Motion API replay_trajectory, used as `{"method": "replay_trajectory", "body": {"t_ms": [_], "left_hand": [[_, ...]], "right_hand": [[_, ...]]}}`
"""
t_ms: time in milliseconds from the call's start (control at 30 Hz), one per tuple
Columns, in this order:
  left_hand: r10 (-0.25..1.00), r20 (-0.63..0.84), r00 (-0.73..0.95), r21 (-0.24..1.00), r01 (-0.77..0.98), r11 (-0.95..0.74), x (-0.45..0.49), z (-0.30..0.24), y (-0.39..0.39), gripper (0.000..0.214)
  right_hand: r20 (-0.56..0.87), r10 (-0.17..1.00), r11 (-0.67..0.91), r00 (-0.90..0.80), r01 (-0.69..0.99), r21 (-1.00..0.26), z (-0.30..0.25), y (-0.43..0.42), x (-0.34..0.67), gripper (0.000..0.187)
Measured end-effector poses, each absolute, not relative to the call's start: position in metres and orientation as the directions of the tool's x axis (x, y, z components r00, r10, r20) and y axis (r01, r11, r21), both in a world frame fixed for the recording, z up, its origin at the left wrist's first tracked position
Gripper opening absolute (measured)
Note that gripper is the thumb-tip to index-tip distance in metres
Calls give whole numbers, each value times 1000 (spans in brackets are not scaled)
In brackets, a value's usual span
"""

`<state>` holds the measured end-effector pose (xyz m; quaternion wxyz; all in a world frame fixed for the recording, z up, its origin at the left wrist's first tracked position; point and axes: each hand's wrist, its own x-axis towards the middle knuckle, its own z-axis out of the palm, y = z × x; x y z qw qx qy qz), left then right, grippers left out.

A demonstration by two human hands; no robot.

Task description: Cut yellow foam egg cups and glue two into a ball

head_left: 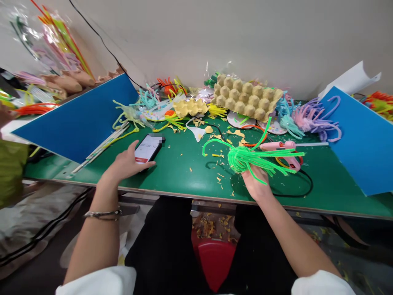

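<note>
My right hand is closed around a bundle of bright green pipe cleaners, held just above the green table; loose ends fan out left and right. My left hand rests on the table with its thumb on a phone showing a timer screen, fingers curled along the phone's left edge. A metal bracelet sits on my left wrist.
A pink glue gun with a black cord lies right of the bundle. Egg cartons, paper plates and coloured pipe cleaners crowd the back. Blue boards stand at left and right. A red stool is between my knees.
</note>
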<state>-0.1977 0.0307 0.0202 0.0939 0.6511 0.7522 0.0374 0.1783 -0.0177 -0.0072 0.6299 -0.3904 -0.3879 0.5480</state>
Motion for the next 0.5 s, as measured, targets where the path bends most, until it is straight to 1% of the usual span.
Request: {"method": "replay_trajectory", "body": {"t_ms": [33,100,200,267,300,333,367,400,433,467,500], "left_hand": [[988,-94,-122,141,981,135,-193,20,29,100],[990,-78,-121,107,986,129,-183,19,30,98],[989,-70,-134,129,981,142,-168,22,39,97],[989,-45,-142,152,977,147,-155,26,40,96],[988,-11,-152,162,975,152,-145,29,37,94],[985,68,-160,180,973,146,-134,32,32,92],[979,154,-133,220,971,97,-120,33,25,87],[975,210,-76,299,954,10,-104,34,17,81],[973,230,-17,432,898,-86,-86,34,8,75],[978,200,60,605,777,-171,-67,33,0,70],[978,116,171,791,579,-195,-46,30,-7,66]], "right_hand": [[61,993,97,102,-393,-914,-6,-18,177,42],[64,991,106,120,-384,-917,-5,-17,175,40],[107,984,148,145,-306,-941,-9,-14,173,37],[142,978,178,153,-252,-951,-13,-13,172,39],[156,976,189,155,-230,-955,-15,-13,172,40],[170,973,200,155,-206,-958,-17,-13,172,41],[187,970,213,156,-174,-961,-18,-14,173,43],[206,966,228,157,-134,-965,-19,-15,173,43],[227,961,242,156,-84,-967,-20,-15,174,43],[253,956,259,149,-22,-966,-20,-16,176,41],[272,952,270,140,35,-962,-19,-17,178,39]]}}
